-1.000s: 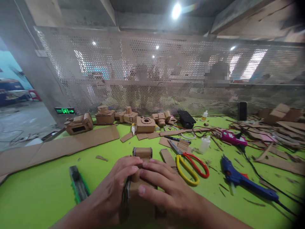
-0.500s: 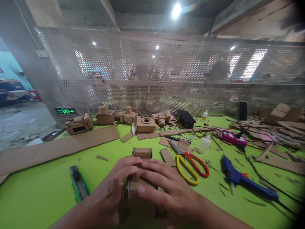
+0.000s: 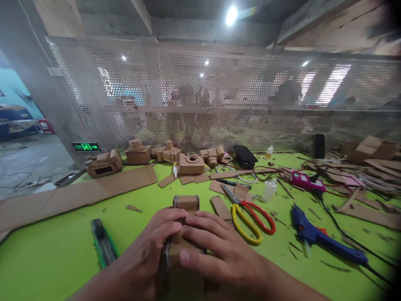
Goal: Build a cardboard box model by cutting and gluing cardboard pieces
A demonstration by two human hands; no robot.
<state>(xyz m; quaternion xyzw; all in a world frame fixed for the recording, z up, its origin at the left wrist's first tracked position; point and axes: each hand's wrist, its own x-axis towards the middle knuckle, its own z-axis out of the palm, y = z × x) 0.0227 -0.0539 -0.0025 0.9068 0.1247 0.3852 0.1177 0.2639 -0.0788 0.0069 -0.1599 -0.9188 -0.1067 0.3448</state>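
Between my hands, at the near middle of the green table, stands a brown cardboard model [image 3: 188, 261] with a rounded block at its far end and a small upright cardboard peg on top. My left hand [image 3: 153, 246] wraps its left side, with the fingers bent over the top near the peg. From the right, my right hand [image 3: 219, 246] presses over it, its fingers reaching across the top to meet the left fingertips. Both hands hide much of the model's sides. Left of them lies a green utility knife [image 3: 103, 242]; to the right are scissors [image 3: 250, 217] with yellow and red handles.
A blue glue gun [image 3: 326, 238] with its cord lies at the right. Along the back stand several cardboard models [image 3: 191, 164] and a black case [image 3: 245, 156]. Cardboard scraps and wires clutter the right back. A long cardboard strip [image 3: 78, 190] lies at the left.
My hands and the cardboard model have barely moved, with only a slight shift of the model and the fingers to the left. The tools lie as before.
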